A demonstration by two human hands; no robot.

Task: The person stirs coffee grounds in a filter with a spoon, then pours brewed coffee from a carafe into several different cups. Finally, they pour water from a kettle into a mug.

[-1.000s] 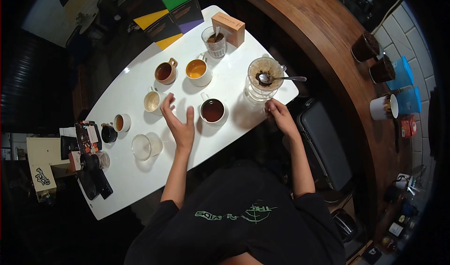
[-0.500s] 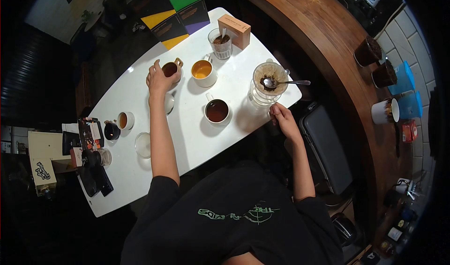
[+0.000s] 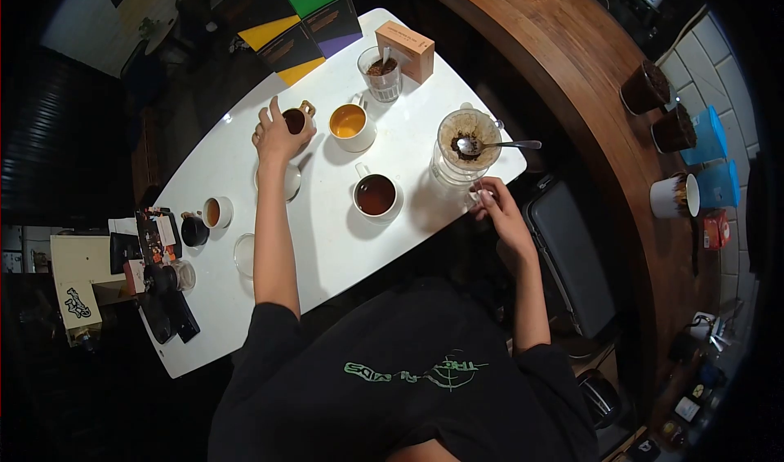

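Observation:
My left hand (image 3: 279,139) reaches to the far side of the table, its fingers wrapped round a mug (image 3: 307,131) of dark coffee. Just below its wrist stands a white cup (image 3: 291,183), partly hidden by my forearm. At the table's right edge my right hand (image 3: 500,213) is closed, with a pale bit at the fingertips that I cannot make out. Beside it is a glass server (image 3: 447,173) topped by a dripper; its paper filter (image 3: 474,127) holds dark grounds, and a spoon (image 3: 514,144) lies across. A white mug (image 3: 376,198) of dark coffee stands between my hands.
Farther back are a mug (image 3: 349,129) with amber liquid, a glass (image 3: 381,76) of grounds and a cardboard box (image 3: 412,49). At left sit a small cup (image 3: 216,213), a clear glass dish (image 3: 244,254) and a phone (image 3: 184,315). A wooden counter (image 3: 572,70) curves along the right.
My left hand stays on its mug, with the fingers shifted slightly. My right hand has moved a little to the right and down, and a pale bit now shows at its fingertips.

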